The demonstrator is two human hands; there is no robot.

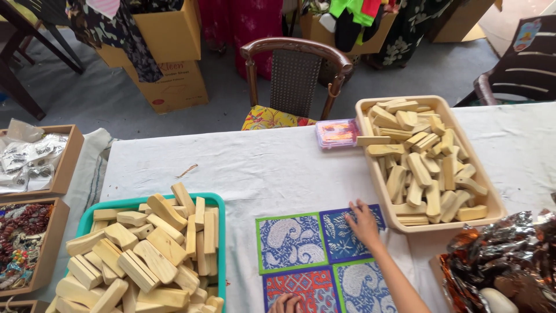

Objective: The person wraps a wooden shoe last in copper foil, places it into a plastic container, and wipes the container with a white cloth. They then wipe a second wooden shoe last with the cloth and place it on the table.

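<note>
My right hand (pixel 364 225) rests flat on the upper right patch of a patterned cloth mat (pixel 289 242), a blue square with a purple border. Its fingers are spread and it holds nothing. My left hand (pixel 285 303) shows only at the bottom edge, fingers curled on the red patch of the same mat; I cannot tell if it grips anything. A beige tray (pixel 368 164) heaped with pale wooden blocks stands just right of my right hand. A teal tray (pixel 218 203) piled with similar wooden blocks sits to the left of the mat.
A small pink clear box (pixel 337 133) lies by the beige tray. Crinkled metallic foil (pixel 509 255) sits at the lower right. Wooden boxes with packets (pixel 29 159) and beads (pixel 20 240) are at the left. A wooden chair (pixel 295 72) and cardboard boxes (pixel 168 52) stand behind the white-covered table (pixel 260 168).
</note>
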